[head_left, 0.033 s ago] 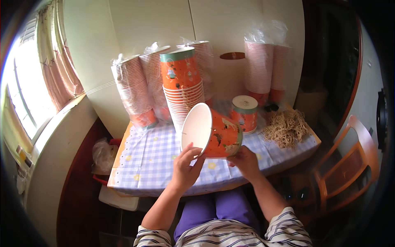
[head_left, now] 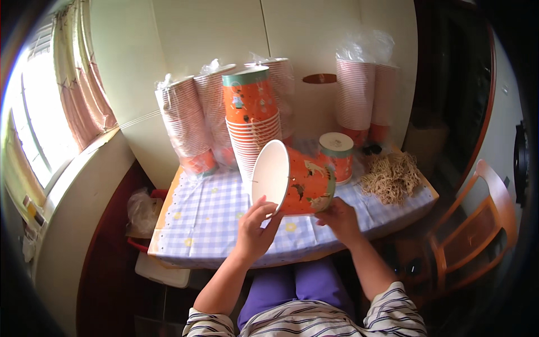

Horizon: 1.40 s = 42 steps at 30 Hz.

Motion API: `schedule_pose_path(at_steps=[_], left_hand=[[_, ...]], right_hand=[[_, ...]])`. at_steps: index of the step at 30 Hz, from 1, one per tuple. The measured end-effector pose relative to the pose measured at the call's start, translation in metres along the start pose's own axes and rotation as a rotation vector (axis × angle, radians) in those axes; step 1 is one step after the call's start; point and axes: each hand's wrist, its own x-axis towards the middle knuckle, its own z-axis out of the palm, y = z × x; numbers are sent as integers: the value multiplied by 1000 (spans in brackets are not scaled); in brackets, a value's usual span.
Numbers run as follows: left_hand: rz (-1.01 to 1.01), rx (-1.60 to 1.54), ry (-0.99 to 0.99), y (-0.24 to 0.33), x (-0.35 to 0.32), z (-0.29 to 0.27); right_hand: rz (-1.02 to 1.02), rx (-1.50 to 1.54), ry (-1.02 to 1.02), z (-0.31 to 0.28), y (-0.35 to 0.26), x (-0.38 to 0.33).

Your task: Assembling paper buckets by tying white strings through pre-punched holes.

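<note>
Between my hands, above the front of the table, is a large orange printed paper bucket [head_left: 309,182]. It is tipped on its side with its white mouth facing left. My left hand [head_left: 255,229] grips the lower rim; my right hand [head_left: 340,220] is closed around the base end, its fingers partly hidden. A short thin dark thing shows at the mouth's left edge; its kind is unclear. Just behind stands a tall stack of upside-down paper buckets [head_left: 251,104]. To the right sit an upside-down paper bucket [head_left: 337,142] and a tangled heap of tan cords [head_left: 391,178].
Plastic-wrapped bucket stacks stand at the back left [head_left: 188,118] and back right [head_left: 355,95]. A blue checked tablecloth [head_left: 208,224] covers the table. A wooden chair [head_left: 487,185] stands right; a red bin [head_left: 140,245] and white box [head_left: 163,274] are low at left.
The whole view has shifted slightly, with the scene a little further right. My grip on the paper bucket looks the same.
</note>
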Motion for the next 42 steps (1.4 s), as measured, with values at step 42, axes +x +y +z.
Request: schedule_pose_path(at_steps=[42], left_hand=[[-224,154,-202,-138,-82,56]], right_hand=[[-921,-2083,-226,107,-253,313]])
